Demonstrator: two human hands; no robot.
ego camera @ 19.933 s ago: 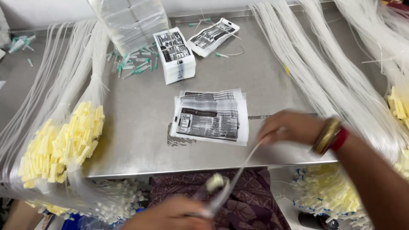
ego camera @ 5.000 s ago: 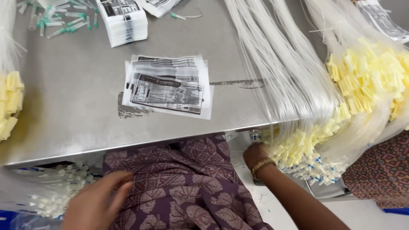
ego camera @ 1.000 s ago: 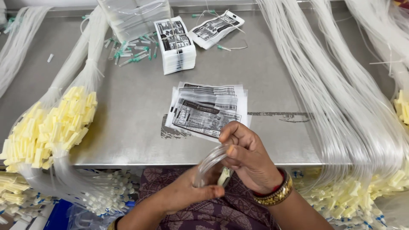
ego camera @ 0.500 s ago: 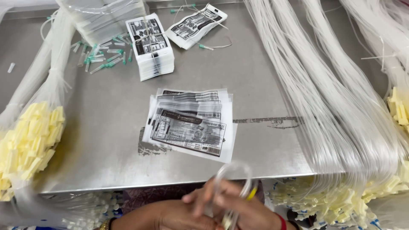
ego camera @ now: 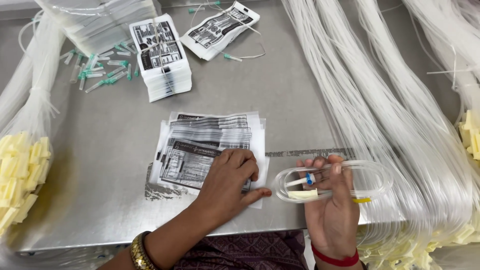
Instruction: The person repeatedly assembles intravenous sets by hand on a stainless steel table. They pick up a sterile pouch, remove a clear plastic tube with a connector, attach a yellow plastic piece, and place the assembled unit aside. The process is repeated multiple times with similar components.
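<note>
- The worktop (ego camera: 300, 100) was steel; half a second earlier both hands had been bunched together low at its edge, and now they had come apart.
- Long bundles of clear tubing (ego camera: 390, 110) draped down the right side, crowding the right hand.
- The left hand (ego camera: 227, 182) had moved up and lay flat, fingers pressed on the stack of printed pouches (ego camera: 210, 145), gripping nothing.
- The right hand (ego camera: 330, 205) was clamped on the coiled tube (ego camera: 345, 180), held over the near edge just beside the pouches.
- A bound pouch pile (ego camera: 162, 55) and scattered green-capped needles (ego camera: 100, 70) sat well apart, far left.
</note>
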